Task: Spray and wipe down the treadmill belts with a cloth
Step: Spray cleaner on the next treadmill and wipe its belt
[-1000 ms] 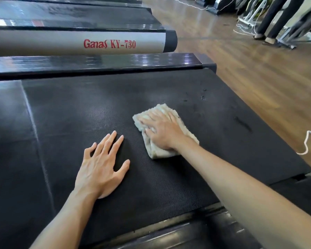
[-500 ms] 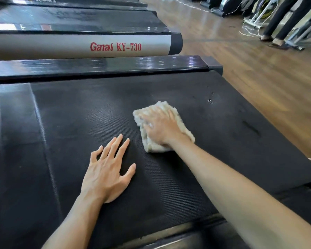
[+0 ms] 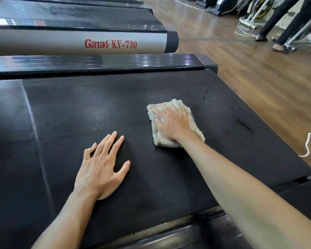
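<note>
A black textured treadmill belt (image 3: pixel 101 112) fills most of the view. A folded cream cloth (image 3: pixel 196 127) lies on its right half. My right hand (image 3: pixel 171 123) presses flat on the cloth with straight, spread fingers. My left hand (image 3: pixel 101 167) rests palm down on the bare belt to the left of the cloth, fingers spread. Small dark wet spots (image 3: pixel 204 98) sit on the belt just beyond the cloth, and a dark streak (image 3: pixel 243 124) lies nearer the belt's right end. No spray bottle is in view.
A glossy black side rail (image 3: pixel 97 64) borders the belt's far edge. Beyond it stands another treadmill with a silver rail (image 3: pixel 79 44) marked Ganas KY-730. Wooden floor (image 3: pixel 258 78) lies to the right, with a white cord (image 3: pixel 308 148), a person's legs (image 3: pixel 280 26) and gym machines.
My right hand has slid the cloth a little to the right and away from me across the belt. My left hand stays flat in about the same place.
</note>
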The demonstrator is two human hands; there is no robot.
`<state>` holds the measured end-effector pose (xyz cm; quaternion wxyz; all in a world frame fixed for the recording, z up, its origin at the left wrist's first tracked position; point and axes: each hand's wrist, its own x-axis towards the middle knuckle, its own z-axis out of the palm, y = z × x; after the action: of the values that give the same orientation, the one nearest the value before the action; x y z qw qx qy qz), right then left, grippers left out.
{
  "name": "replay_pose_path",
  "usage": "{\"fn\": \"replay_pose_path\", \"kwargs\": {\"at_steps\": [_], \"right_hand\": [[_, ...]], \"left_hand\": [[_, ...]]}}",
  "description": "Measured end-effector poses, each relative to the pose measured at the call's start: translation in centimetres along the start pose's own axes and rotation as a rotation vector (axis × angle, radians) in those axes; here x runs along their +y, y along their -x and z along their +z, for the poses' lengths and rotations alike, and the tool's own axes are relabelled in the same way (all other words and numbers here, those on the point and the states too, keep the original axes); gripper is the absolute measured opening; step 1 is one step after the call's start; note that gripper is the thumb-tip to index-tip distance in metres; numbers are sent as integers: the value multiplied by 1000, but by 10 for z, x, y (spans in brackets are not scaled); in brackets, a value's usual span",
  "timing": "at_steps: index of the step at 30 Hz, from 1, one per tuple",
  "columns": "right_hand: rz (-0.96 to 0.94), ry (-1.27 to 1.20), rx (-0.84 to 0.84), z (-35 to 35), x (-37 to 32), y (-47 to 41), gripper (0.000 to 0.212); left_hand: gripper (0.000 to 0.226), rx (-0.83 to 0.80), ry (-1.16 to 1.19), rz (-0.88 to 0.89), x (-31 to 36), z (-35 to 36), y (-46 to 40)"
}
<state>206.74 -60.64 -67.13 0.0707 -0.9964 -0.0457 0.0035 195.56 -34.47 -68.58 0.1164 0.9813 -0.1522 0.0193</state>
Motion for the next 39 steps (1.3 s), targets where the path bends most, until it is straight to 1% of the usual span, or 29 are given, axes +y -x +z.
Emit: {"fn": "replay_pose_path", "kwargs": {"at_steps": [3,5,6,8,10,12,14,16,18,20,22,24,26,29,31,33,34,36,38,39], "right_hand": [[-171,-89,-14,-2,-10,46,49],[-205,-129,-15,-3,3,76,53],[-191,-141,-25,-3,12,84,55],[-97,-156,-14,-5,26,80,57],[32,-113,21,-3,28,57,50],[105,-51,37,0,16,29,46],[75,-29,38,4,-4,10,44],[-20,-39,25,7,-25,11,43],[-126,-83,3,6,-38,31,43],[-188,-137,-22,2,-34,59,45],[-180,-167,-26,-1,-18,79,46],[-101,-167,-24,-3,-4,81,46],[-3,-143,-7,-3,1,63,45],[104,-95,19,-2,-14,19,48],[58,-89,3,-1,-30,-5,47],[-58,-79,2,0,-41,-6,45],[-119,-96,-10,-1,-40,2,46],[-204,-147,-47,-4,-24,18,52],[-154,-155,-61,-3,-1,25,59],[-105,-135,-34,-4,7,21,61]], "left_hand": [[81,8,1,0,0,1,0],[80,3,-4,3,0,1,-1],[81,0,-8,-1,0,1,0],[81,1,-7,-6,0,1,0],[81,1,-9,-7,1,1,0],[81,2,-7,-9,2,0,0],[82,-1,4,-8,1,-1,0],[82,-5,1,-10,2,-1,0],[82,-8,-12,-13,2,-2,-1],[82,-16,-12,-11,3,-2,-1],[82,-15,-6,-12,3,-3,-1],[83,-24,-9,-13,4,-4,0],[84,-29,-21,-11,5,-5,2],[85,-25,35,0,3,-5,1],[87,-49,79,40,-5,-8,-7],[88,-48,97,67,-15,-12,-25],[87,-25,115,62,-20,-15,-38],[87,32,159,-4,-32,-20,-69],[87,54,153,-52,-43,-21,-97],[87,44,140,-65,-50,-20,-108]]}}
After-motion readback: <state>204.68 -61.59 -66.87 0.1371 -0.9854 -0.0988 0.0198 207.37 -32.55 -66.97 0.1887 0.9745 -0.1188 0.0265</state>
